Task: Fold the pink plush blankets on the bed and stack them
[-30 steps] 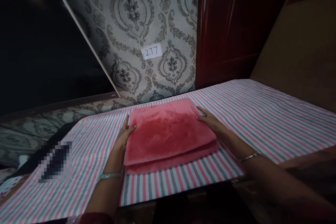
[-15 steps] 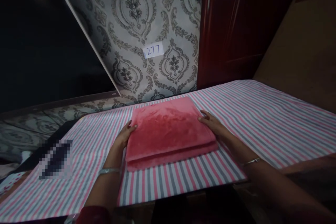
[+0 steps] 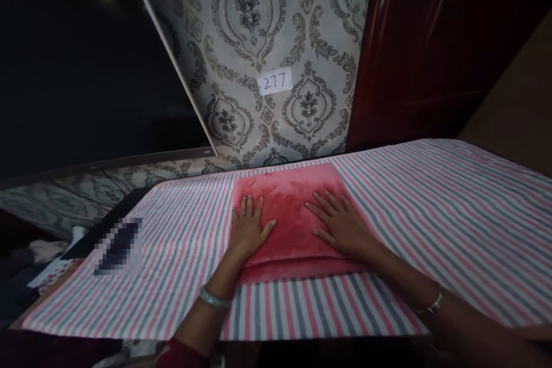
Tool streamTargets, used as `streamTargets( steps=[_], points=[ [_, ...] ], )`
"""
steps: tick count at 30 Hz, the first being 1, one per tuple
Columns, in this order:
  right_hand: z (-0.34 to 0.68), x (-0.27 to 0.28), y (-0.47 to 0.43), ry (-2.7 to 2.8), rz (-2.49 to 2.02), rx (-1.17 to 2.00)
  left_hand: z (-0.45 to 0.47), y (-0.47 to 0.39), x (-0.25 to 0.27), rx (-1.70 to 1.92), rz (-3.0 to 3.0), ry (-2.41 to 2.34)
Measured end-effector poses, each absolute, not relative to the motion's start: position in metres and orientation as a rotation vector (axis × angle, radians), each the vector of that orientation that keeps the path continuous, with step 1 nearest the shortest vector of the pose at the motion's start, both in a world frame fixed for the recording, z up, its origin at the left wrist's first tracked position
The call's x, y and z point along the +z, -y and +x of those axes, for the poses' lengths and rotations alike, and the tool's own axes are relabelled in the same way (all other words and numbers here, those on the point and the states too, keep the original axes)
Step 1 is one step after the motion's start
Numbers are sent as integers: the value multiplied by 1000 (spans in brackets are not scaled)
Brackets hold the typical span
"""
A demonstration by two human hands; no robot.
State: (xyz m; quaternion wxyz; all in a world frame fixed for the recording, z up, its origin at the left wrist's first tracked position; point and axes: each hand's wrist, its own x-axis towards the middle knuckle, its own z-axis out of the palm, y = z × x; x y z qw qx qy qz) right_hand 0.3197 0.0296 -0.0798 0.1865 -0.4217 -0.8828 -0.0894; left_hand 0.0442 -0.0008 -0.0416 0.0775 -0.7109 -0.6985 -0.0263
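Pink folded towel (image 3: 288, 207) lies under left hand (image 3: 249, 230) and right hand (image 3: 340, 224), fingers spread flat.

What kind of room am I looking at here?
Probably a room in a home: damask wallpaper carrying a paper label "277", a dark red wooden door, and a striped cloth under a folded pink towel.

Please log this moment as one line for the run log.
left hand: flat on red towel | right hand: flat on towel | striped cloth beneath
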Motion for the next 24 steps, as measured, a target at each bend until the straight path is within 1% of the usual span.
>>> streamTargets(
  steps=[3,6,9,11,13,16,21,24],
  points=[
    [324,-86,-32,2477,-1204,-225,41,0,-39,-112,-2165,2112],
    [327,-76,-35,2536,-1242,-93,42,9,-27,-225,-2206,2119],
    [322,-51,-35,2572,-1246,64,51,37,-25,-398,-2316,1897],
    [309,-33,-33,2600,-1102,121,61,61,-33,-434,-2494,1647],
    [288,-21,-35,2684,-832,184,70,83,-47,-416,-2619,1475],
    [252,-20,-46,2816,-491,299,79,102,-68,-406,-2603,1486],
    [214,-40,-92,2941,-334,364,83,107,-86,-421,-2587,1562],
    [200,-45,-129,2967,-383,358,85,106,-85,-421,-2605,1579]
  ],
)
